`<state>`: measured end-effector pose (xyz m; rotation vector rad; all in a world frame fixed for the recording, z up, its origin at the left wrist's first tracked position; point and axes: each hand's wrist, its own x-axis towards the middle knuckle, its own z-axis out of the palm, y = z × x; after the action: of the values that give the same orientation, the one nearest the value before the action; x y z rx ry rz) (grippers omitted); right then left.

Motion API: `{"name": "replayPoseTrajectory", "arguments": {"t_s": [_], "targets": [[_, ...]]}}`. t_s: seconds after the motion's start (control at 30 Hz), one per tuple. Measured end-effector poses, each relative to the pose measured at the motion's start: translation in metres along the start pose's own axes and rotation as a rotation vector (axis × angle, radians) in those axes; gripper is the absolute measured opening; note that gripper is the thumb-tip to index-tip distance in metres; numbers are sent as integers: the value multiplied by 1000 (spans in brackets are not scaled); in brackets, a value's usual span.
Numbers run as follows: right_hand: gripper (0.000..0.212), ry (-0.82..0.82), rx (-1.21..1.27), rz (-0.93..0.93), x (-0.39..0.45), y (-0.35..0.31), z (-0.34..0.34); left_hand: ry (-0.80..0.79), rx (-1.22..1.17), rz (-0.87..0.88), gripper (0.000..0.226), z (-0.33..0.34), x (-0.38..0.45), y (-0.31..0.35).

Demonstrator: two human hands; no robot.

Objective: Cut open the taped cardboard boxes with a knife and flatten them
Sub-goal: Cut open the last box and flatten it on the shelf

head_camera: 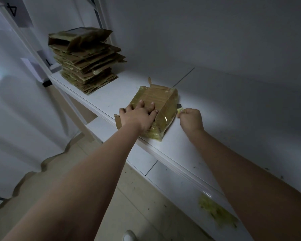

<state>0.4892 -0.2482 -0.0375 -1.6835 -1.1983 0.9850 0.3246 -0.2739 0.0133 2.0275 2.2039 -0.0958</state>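
Dim room, with one pool of cool light falling on the white table (198, 136) around the taped box (156, 101), and everything beyond it sinking into grey shadow. Wide-angle bending curves the shelf frame (24, 42) at the left edge, while the yellow-green scraps (217, 211) at lower right smear into soft blur.

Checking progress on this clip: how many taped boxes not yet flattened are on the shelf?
1. The taped box sits mid-shelf, the left hand pressing on it, the right hand holding the knife beside it. The flattened stack at the far left could hide others.
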Motion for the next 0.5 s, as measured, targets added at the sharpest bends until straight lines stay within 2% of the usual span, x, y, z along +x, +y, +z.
{"name": "replayPoseTrajectory", "arguments": {"t_s": [0.1,0.2,0.3,0.4,0.5], "targets": [[19,-110,-3,-34,-16,3,5,-5,-10,-11,49,-1,1,1],[25,-99,-15,-46,-34,8,10,-16,-18,-12,50,0,0,1],[23,-97,43,-21,-46,9,7,-10,-32,-21,49,1,-2,1],[29,-149,151,36,-65,9,4,0,-34,-29,49,1,-3,3],[25,-196,213,50,-82,9,0,0,-18,-37,49,1,-6,5]]}}
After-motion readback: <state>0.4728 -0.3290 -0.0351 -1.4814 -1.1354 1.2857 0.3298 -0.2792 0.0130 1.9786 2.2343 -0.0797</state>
